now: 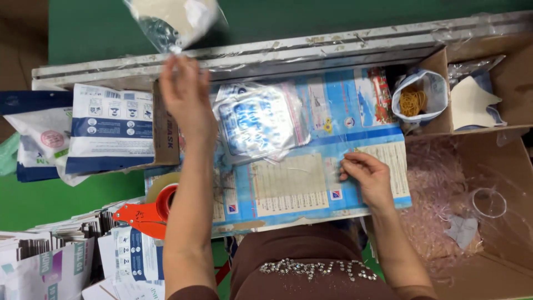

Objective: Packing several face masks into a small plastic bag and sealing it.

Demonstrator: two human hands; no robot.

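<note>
Reaching up and away from the body, the left hand [186, 91] pinches a clear plastic pouch [172, 19] by its lower edge, fingers closed together on the film; the pouch hangs high at the top of the view, over the green backdrop and beyond the metal rail [333, 47] that runs along the far side of the worktop [311, 183]. The right hand [369, 175] rests low on the worktop, its fingertips drawn together and pressing on a blue printed sheet that covers the surface. Between the two hands lies a sealed clear bag with blue-printed contents [258, 122], flat on that sheet. Left of the raised forearm stands a cardboard box of white and blue packets [114, 130], close against the arm. Below it an orange tape dispenser [147, 214] sits just beside the elbow, with stacks of flat packets [55, 250] farther left. To the right, a small bag of yellow rubber bands [416, 100] stands near a cardboard carton [477, 200] filled with pink shredded filler and plastic film.
</note>
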